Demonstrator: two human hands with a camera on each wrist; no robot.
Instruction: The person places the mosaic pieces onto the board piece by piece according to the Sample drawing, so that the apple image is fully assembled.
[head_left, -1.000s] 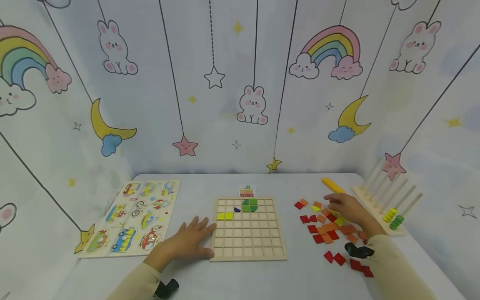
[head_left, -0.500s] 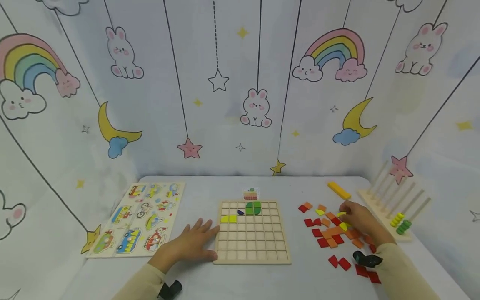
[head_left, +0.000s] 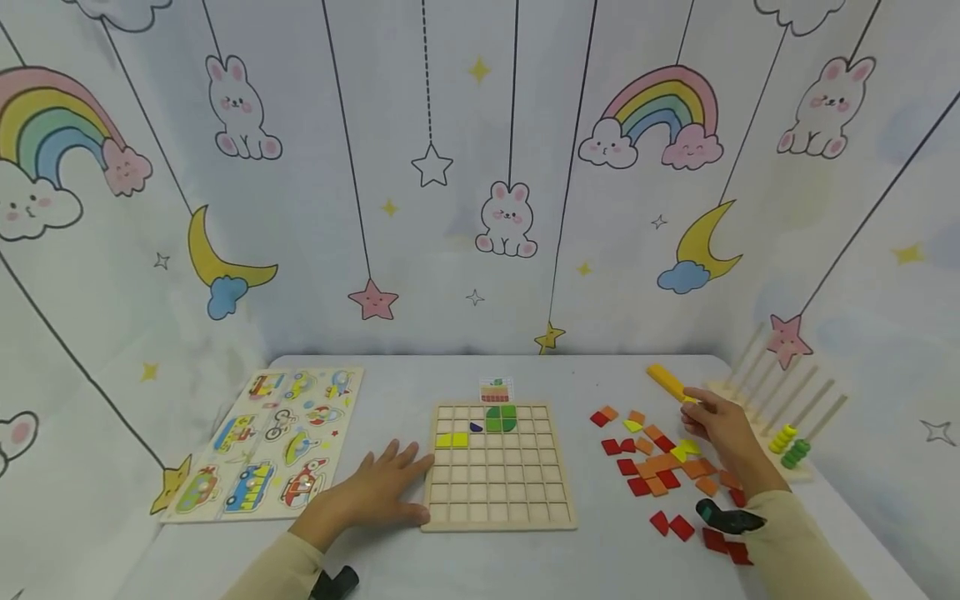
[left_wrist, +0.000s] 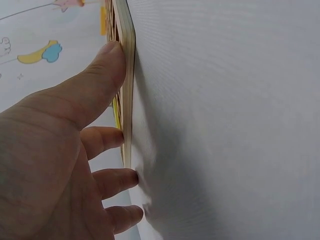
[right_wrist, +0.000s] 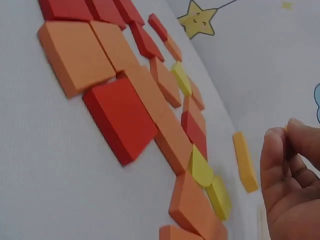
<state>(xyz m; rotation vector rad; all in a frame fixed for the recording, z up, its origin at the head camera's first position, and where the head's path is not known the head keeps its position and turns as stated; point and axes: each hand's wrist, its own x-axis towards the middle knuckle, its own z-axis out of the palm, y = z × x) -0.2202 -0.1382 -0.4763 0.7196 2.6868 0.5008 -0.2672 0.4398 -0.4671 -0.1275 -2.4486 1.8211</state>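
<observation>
My left hand (head_left: 367, 496) lies with fingers spread at the left edge of a wooden grid board (head_left: 498, 490), its thumb and fingertips along the rim in the left wrist view. On the board are green tiles (head_left: 501, 419), a small dark blue piece (head_left: 476, 427) and yellow tiles (head_left: 452, 440). My right hand (head_left: 723, 421) is raised over the right side, thumb and fingers pinching a small yellow tile (right_wrist: 286, 128), mostly hidden by the fingertips. Below it are loose red tiles (right_wrist: 122, 120), orange tiles (right_wrist: 80, 57) and yellow tiles (right_wrist: 218, 197).
A picture card (head_left: 496, 390) lies behind the board. To the left is a vehicle puzzle (head_left: 273, 467). A yellow bar (head_left: 663, 381) lies at the back right, beside a peg rack (head_left: 750, 417) with yellow and green beads. A printed cloth backdrop (head_left: 420, 242) stands behind the table.
My right hand has picked a yellow tile out of the loose tiles and lifted it up and back, toward the yellow bar. The left hand stays at the board.
</observation>
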